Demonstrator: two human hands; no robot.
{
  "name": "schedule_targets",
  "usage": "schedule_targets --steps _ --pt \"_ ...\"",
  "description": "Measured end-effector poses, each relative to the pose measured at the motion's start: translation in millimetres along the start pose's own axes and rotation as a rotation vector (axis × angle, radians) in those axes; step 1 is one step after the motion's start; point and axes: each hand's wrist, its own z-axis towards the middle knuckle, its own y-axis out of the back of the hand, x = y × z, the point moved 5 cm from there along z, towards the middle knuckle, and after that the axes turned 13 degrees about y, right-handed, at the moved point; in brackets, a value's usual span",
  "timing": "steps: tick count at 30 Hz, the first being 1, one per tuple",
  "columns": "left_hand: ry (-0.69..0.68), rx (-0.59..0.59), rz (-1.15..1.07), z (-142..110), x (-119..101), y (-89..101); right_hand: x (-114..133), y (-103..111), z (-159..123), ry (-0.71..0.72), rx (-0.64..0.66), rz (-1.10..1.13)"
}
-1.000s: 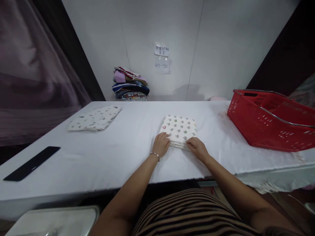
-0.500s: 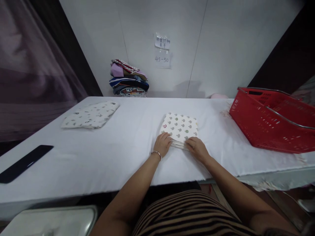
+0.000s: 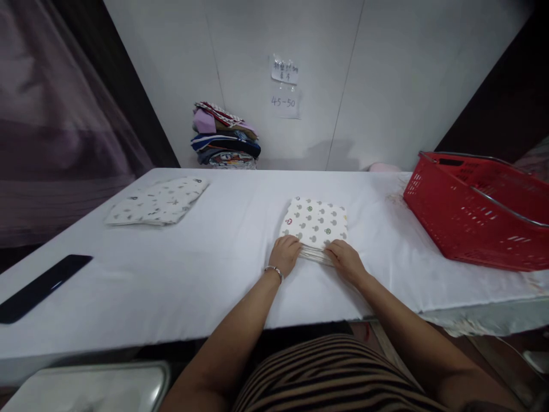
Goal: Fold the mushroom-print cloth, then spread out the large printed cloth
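A folded white cloth with grey, red and green prints lies on the white-covered table in front of me, its layered edge toward my body. My left hand, with a bracelet at the wrist, grips the near left corner of this cloth. At the near right corner, the fingers of my right hand are closed on the same layers. Both thumbs are partly hidden. Farther left lies a second folded white printed cloth, untouched.
To the right stands a red plastic basket with metal handles. A dark flat strip-shaped object lies at the left. Against the wall rises a pile of folded fabrics; papers hang beside it. A pale-topped stool stands below the table's near edge.
Both hands stay on the near corners of the folded cloth, with hardly any movement. The whole view has shifted very slightly.
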Motion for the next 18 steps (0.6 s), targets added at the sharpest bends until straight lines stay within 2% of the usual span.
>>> schedule_targets --steps 5,18 --pt "-0.026 -0.042 0.009 -1 -2 0.9 1 0 -2 0.01 -0.015 0.008" --pt "-0.119 -0.009 0.085 4 -14 -3.3 2 0 -3 0.002 -0.053 0.061"
